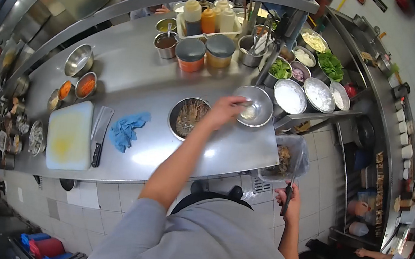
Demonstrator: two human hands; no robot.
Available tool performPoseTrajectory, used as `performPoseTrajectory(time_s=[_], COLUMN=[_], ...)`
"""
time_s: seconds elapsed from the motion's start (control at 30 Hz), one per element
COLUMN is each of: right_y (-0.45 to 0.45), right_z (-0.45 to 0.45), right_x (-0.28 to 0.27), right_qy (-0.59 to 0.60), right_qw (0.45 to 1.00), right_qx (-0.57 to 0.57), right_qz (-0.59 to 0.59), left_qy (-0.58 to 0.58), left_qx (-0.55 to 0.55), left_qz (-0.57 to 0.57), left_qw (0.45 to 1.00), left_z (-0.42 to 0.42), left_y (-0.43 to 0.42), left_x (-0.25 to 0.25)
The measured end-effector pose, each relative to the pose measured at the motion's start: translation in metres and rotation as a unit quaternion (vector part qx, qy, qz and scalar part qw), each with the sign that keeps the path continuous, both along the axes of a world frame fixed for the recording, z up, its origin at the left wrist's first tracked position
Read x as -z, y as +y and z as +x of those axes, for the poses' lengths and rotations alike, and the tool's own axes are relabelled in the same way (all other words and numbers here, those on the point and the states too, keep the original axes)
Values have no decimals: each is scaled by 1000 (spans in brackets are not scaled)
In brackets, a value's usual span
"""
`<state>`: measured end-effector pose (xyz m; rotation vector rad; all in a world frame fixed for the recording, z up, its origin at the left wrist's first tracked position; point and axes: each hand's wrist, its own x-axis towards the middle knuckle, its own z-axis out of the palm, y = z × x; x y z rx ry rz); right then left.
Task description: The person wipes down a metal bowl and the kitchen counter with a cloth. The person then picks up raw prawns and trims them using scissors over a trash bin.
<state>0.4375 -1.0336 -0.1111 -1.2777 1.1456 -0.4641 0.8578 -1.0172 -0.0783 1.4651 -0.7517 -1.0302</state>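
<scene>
My left hand (226,112) reaches over the left rim of a steel bowl (262,105), its fingers closed on something small that I cannot make out. A little pale food lies in that bowl. Just left of the hand stands a pot of brown, whole shrimp-like food (191,117). My right hand (290,202) is beyond the table's front edge, wrapped round the dark handle of a knife (288,194), its blade pointing up. Above it in view, a lined bin (297,158) holds brown scraps.
A cleaver (99,126) and a dark-handled knife lie beside a white cutting board (69,136), near a blue cloth (127,129). Sauce containers (190,55) stand at the back. Ingredient bowls (290,96) fill the right side. Another person's arm (376,255) shows at lower right.
</scene>
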Motion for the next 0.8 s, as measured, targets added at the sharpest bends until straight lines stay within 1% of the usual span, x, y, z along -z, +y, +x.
performPoseTrajectory(time_s=[0.03, 0.1, 0.13, 0.2, 0.23, 0.3, 0.37, 0.4, 0.43, 0.47, 0.5, 0.53, 0.6, 0.63, 0.7, 0.8], right_y=[-2, -6, -7, -10, -13, -20, -25, -27, -31, -34, -38, -41, -51, -55, -64, -74], right_z=[-9, -22, -27, -38, -44, -54, -61, -63, -62, -62, -62, -58, -51, -47, -38, -27], right_x=[4, 4, 2, 2, 4, 7, 10, 12, 13, 14, 15, 16, 22, 25, 22, 18], right_qy=[-25, -34, -40, -33, -34, -39, -40, -42, -37, -30, -30, -42, -55, -67, -103, -104], right_qw=[1000, 999, 998, 999, 998, 998, 999, 998, 998, 998, 998, 998, 997, 997, 992, 991], right_qx=[9, 16, 31, 34, 38, 47, 29, 33, 31, 29, 33, 17, 2, -21, -53, -77], right_qz=[5, 15, 22, 25, 24, 27, 13, 16, 28, 39, 40, 44, 48, 41, 47, 39], left_qy=[-49, -195, -198, -347, -350, -400, -442, -460, -420, -414, -454, -455, -430, -419, -429, -438], left_qx=[2, 6, 3, -55, -54, -131, -202, -233, -270, -321, -293, -290, -265, -241, -240, -233], left_qz=[-15, -19, -17, -39, -38, -74, -15, -3, 77, 110, 169, 167, 287, 321, 331, 355], left_qw=[999, 981, 980, 935, 934, 904, 874, 857, 863, 845, 824, 825, 814, 814, 805, 792], left_z=[-15, -33, -39, -55, -58, -53, -36, -17, -11, 3, 18, 13, 4, 4, 7, 14], left_y=[-23, -60, -63, -62, -56, -23, 22, 44, 64, 80, 96, 96, 96, 91, 85, 84], left_x=[14, 49, 53, 56, 54, 34, 19, 33, 21, 41, 52, 44, 30, 32, 38, 43])
